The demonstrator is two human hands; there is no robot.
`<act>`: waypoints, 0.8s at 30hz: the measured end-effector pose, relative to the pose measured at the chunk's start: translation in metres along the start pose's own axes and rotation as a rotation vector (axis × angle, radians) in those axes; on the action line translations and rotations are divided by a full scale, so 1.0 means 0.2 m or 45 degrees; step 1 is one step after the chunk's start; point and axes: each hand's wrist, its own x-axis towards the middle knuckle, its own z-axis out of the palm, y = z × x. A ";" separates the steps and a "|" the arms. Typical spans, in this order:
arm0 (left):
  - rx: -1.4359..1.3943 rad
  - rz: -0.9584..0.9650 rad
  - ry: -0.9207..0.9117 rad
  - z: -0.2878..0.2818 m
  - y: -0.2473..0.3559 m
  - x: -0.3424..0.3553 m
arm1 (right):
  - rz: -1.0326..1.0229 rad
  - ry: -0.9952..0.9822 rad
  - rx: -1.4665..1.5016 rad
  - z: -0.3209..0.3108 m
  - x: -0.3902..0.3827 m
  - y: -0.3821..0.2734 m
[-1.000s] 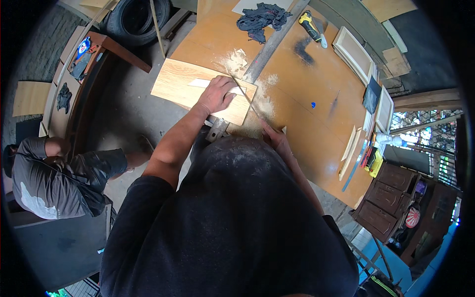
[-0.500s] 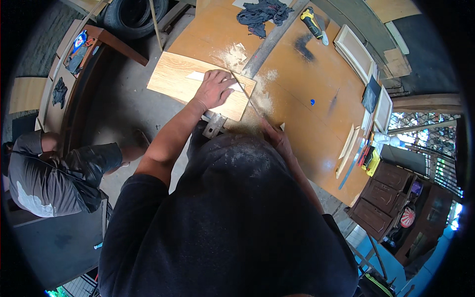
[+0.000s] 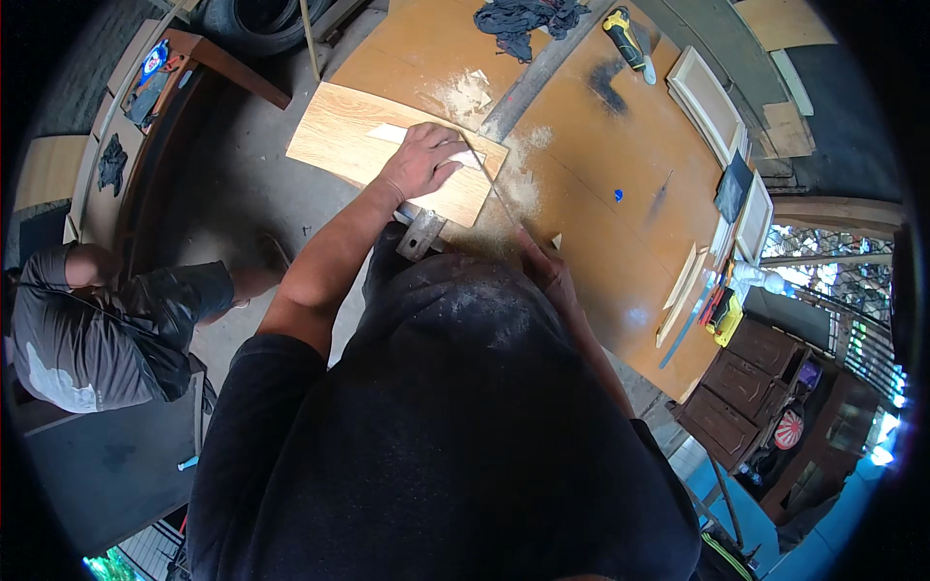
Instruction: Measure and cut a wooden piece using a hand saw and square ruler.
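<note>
A pale wood-grain board (image 3: 334, 131) lies across the workbench, its left end sticking out past the bench edge. On top of it is a narrow white strip (image 3: 389, 132). My left hand (image 3: 422, 161) presses this strip down against the board, fingers bent over it and the thumb apart. My right hand (image 3: 544, 263), partly hidden by my body, is closed round the near end of a hand saw (image 3: 500, 197). The saw's thin blade, seen nearly edge-on, slants across the board's right end beside my left fingertips.
Sawdust (image 3: 523, 184) covers the workbench (image 3: 601, 261) around the board. A metal bar (image 3: 528, 102), dark cloth (image 3: 523, 21) and yellow-black power tool (image 3: 625, 39) lie farther back. Framed panels (image 3: 707, 102) line the right side. Another person (image 3: 107, 329) sits at left.
The view has shifted slightly. My left hand still presses on the strip, and the saw stays at the board's right end with my right hand on it.
</note>
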 end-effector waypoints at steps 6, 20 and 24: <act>0.030 0.009 0.011 0.00 0.00 -0.01 | 0.178 -0.091 0.024 -0.01 -0.01 0.01; 0.060 0.009 -0.002 0.01 0.00 0.00 | 0.147 -0.059 -0.031 0.00 0.00 0.02; 0.060 -0.012 -0.028 0.01 0.00 -0.01 | 0.087 -0.024 -0.004 0.01 0.02 0.02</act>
